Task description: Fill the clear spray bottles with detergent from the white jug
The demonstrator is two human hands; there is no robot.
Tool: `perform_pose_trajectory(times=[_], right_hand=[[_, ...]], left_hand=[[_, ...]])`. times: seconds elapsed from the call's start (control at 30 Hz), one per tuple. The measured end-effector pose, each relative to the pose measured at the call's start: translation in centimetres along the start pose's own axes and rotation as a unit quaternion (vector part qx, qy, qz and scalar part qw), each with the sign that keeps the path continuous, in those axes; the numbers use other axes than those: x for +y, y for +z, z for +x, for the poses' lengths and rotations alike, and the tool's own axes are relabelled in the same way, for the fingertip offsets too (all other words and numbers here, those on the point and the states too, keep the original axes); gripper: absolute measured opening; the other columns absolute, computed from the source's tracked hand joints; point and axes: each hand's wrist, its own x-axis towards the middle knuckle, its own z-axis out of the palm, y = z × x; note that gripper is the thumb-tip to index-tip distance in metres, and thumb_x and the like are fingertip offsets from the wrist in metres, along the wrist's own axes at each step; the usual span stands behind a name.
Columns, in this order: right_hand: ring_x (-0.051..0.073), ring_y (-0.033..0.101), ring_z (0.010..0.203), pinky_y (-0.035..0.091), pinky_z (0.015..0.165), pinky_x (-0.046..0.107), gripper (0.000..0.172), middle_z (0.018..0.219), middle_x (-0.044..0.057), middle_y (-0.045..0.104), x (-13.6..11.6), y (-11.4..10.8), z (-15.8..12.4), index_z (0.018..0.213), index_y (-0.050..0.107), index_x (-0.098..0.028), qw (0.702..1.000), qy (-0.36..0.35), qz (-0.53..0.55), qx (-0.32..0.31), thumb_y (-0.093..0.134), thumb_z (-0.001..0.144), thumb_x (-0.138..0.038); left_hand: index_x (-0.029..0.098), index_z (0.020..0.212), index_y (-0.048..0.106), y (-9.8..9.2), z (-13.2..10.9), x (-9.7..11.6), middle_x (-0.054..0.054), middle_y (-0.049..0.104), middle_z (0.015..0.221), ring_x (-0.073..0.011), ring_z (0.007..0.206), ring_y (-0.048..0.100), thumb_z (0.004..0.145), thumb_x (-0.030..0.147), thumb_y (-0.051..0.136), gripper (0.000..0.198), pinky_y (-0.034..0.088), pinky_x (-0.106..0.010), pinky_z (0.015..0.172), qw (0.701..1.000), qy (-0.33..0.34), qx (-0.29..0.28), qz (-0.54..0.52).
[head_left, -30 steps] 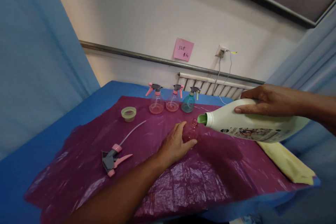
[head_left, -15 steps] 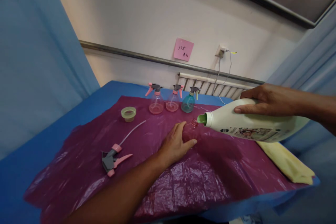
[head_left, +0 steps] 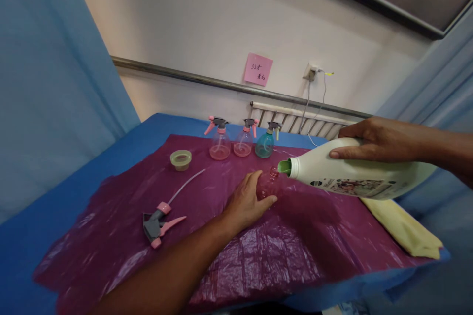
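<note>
My left hand (head_left: 248, 202) is wrapped round a clear pink spray bottle (head_left: 269, 184) with no head on it, standing on the purple plastic sheet. In my right hand (head_left: 373, 140) is a large pale green jug (head_left: 354, 172), tipped nearly level. Its green spout (head_left: 284, 167) is at the open neck of the small bottle; I cannot make out a stream of liquid. A grey and pink spray head (head_left: 157, 224) with a thin tube lies to the left. Behind it sits a pale green cap (head_left: 181, 159).
Three spray bottles with heads on, two pink (head_left: 219, 145) and one teal (head_left: 264, 145), line the back of the purple sheet (head_left: 121, 221). A folded yellow cloth (head_left: 402, 229) lies at right. A radiator (head_left: 288, 118) and cords (head_left: 307, 103) are behind the table.
</note>
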Motion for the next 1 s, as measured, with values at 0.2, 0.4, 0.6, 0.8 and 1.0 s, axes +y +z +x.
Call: perform_pose_trajectory(times=[0.2, 0.4, 0.6, 0.8, 1.0], right_hand=[[0.029, 0.077, 0.077, 0.053, 0.065, 0.036, 0.064, 0.083, 0.005, 0.081, 0.05, -0.06, 0.06, 0.099, 0.072, -0.025, 1.0, -0.004, -0.002, 0.001, 0.065, 0.084, -0.088], [0.029, 0.076, 0.077, 0.053, 0.065, 0.036, 0.063, 0.083, 0.005, 0.081, 0.03, -0.11, 0.04, 0.098, 0.072, -0.026, 1.0, -0.006, -0.003, 0.005, 0.066, 0.085, -0.087], [0.029, 0.077, 0.077, 0.054, 0.064, 0.036, 0.065, 0.083, 0.005, 0.082, 0.06, -0.12, 0.17, 0.1, 0.073, -0.026, 1.0, -0.002, 0.001, 0.004, 0.066, 0.083, -0.088], [0.028, 0.076, 0.076, 0.053, 0.064, 0.035, 0.063, 0.082, 0.004, 0.081, 0.15, -0.14, 0.3, 0.098, 0.072, -0.025, 1.0, -0.009, -0.004, 0.005, 0.067, 0.084, -0.087], [0.028, 0.077, 0.077, 0.053, 0.063, 0.035, 0.063, 0.085, 0.004, 0.082, 0.17, -0.1, 0.2, 0.101, 0.073, -0.025, 1.0, -0.004, 0.008, -0.001, 0.068, 0.084, -0.086]], left_hand=[[0.022, 0.16, 0.048, 0.04, -0.01, -0.07, -0.015, 0.057, 0.161, -0.0361, 0.151, 0.055, 0.089, 0.046, 0.083, 0.083, 0.043, -0.054, 0.128, 1.0, 0.0, -0.002, 0.002], [0.022, 0.16, 0.048, -0.08, -0.04, 0.09, -0.016, 0.058, 0.16, -0.0356, 0.15, 0.056, 0.089, 0.046, 0.083, 0.082, 0.043, -0.053, 0.128, 1.0, 0.003, -0.006, 0.002], [0.025, 0.159, 0.05, -0.04, -0.01, -0.04, -0.015, 0.059, 0.159, -0.0367, 0.15, 0.056, 0.088, 0.046, 0.083, 0.081, 0.045, -0.054, 0.127, 1.0, 0.005, -0.001, -0.001], [0.025, 0.159, 0.049, 0.02, 0.0, -0.06, -0.014, 0.058, 0.16, -0.036, 0.15, 0.056, 0.088, 0.046, 0.083, 0.082, 0.044, -0.054, 0.128, 1.0, 0.002, -0.002, -0.002], [0.024, 0.159, 0.049, -0.15, -0.06, 0.19, -0.015, 0.058, 0.16, -0.036, 0.15, 0.056, 0.088, 0.046, 0.083, 0.083, 0.044, -0.054, 0.128, 1.0, 0.0, -0.005, 0.001]])
